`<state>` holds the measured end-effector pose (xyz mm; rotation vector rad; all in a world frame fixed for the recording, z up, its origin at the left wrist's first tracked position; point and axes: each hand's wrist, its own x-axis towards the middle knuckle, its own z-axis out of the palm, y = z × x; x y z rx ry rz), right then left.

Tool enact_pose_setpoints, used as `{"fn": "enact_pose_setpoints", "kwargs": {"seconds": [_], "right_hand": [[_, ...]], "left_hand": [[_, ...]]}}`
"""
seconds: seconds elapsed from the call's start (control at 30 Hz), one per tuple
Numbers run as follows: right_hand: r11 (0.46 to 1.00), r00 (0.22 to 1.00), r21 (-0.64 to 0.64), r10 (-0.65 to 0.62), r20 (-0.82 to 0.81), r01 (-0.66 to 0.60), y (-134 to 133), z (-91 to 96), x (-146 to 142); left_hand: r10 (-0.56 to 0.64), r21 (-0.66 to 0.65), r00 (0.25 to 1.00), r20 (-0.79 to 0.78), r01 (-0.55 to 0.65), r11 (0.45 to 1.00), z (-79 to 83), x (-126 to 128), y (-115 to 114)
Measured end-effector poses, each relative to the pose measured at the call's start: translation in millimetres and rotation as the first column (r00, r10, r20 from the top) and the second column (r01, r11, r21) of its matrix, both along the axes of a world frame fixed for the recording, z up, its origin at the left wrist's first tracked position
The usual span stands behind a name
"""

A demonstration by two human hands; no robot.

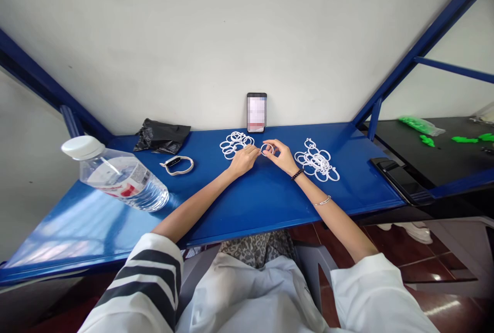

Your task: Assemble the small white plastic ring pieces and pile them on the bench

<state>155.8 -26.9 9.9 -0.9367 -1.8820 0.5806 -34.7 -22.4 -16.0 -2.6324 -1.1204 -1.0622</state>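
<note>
Both hands meet over the middle of the blue table [250,204]. My right hand [281,155] pinches a single white plastic ring [266,149] between thumb and fingers. My left hand [244,159] is closed at the ring's left side, its fingertips touching it. A pile of several white rings [234,143] lies just behind my left hand. A second, tangled pile of white rings [317,163] lies right of my right hand.
A phone [257,112] leans upright against the wall behind the hands. A wristband watch [177,164] and a black plastic bag [162,137] lie at the left. A water bottle [116,173] lies near the left edge. A dark table with green parts [420,127] stands at right.
</note>
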Motion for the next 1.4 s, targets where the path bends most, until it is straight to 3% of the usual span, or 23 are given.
{"fn": "enact_pose_setpoints", "kwargs": {"seconds": [0.13,0.33,0.63,0.87,1.13,1.4], "right_hand": [[0.996,0.994,0.072,0.042,0.105,-0.05,3.0,-1.3,2.4],[0.987,0.98,0.157,-0.011,0.196,-0.02,6.2,-4.5,4.2],[0.969,0.976,0.248,-0.057,0.208,0.004,2.5,-2.2,4.5],[0.968,0.973,0.244,-0.105,0.206,0.052,2.0,-0.6,4.8],[0.955,0.975,0.291,-0.117,0.188,0.058,0.4,1.5,4.6],[0.953,0.96,0.301,-0.095,0.264,0.012,-1.8,-1.1,2.2]], "left_hand": [[0.029,0.027,0.999,0.016,-0.029,0.999,0.8,-0.8,0.0],[0.071,0.047,0.997,-0.01,-0.071,0.996,0.4,-1.3,0.9],[0.088,0.042,0.996,0.021,-0.089,0.995,1.1,-1.2,0.2],[0.106,0.032,0.991,0.078,-0.109,0.994,0.9,0.6,-1.2],[0.071,-0.101,0.98,0.187,-0.053,0.994,4.0,-1.3,-2.0],[0.024,-0.084,0.983,0.18,-0.009,0.996,2.1,-1.1,-0.5]]}}
